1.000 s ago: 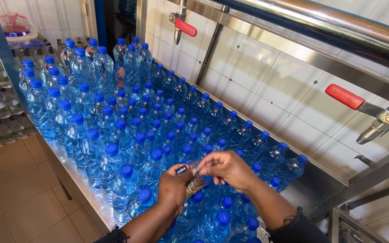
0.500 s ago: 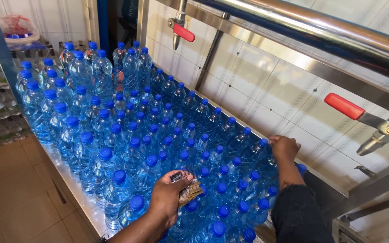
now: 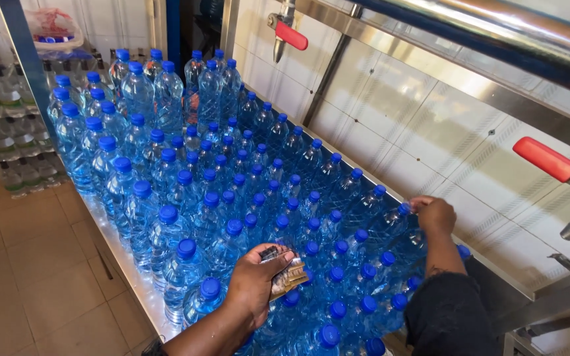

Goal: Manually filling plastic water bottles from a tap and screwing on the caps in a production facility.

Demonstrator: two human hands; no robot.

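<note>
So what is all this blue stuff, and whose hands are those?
The picture comes from a camera worn on a person's head, looking down, so the two hands are that person's own. The blue dots are caps on clear water bottles, standing packed together on a long steel table. The left hand holds a small bundle of thin strips; what they are is too small to tell. The right hand reaches across to the cap of a bottle by the far edge and pinches something tiny there. Behind is a tiled wall with steel pipes and red tap handles. More bottles stand on the floor at the left.
</note>
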